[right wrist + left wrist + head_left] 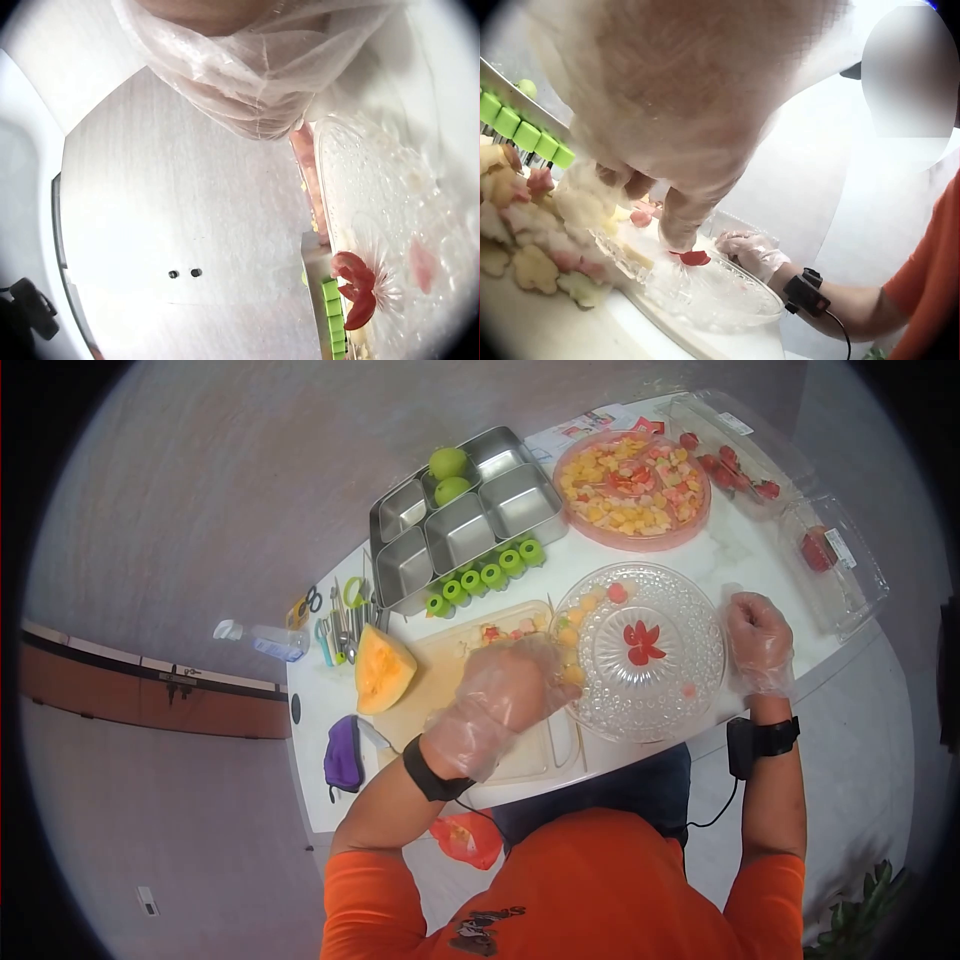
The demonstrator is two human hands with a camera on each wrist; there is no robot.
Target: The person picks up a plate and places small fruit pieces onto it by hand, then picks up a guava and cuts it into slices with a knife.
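Observation:
My gloved left hand (512, 690) (682, 112) is over the left rim of the clear patterned plate (655, 695) (375, 172), beside the cutting board (425, 670). Its fingertips are low by pale fruit pieces; whether they pinch one is hidden. My gloved right hand (760, 635) (751, 253) (255, 67) rests beside the plate's right rim, fingers loosely curled, with nothing visible in them. Red petal-shaped pieces (642, 643) (693, 258) (358, 291) lie at the plate's centre. Orange and pink pieces (568, 636) line its left side. Cut fruit (536, 268) is heaped on the board.
A melon wedge (383, 672) stands on the board's left. Behind are a steel compartment tray (458, 532) with green fruits, green-handled cutters (492, 576) and a pink divided dish (632, 542). Strawberry boxes (838, 592) are at right; tools (345, 625), a bottle (278, 643) and a purple item (343, 753) at left.

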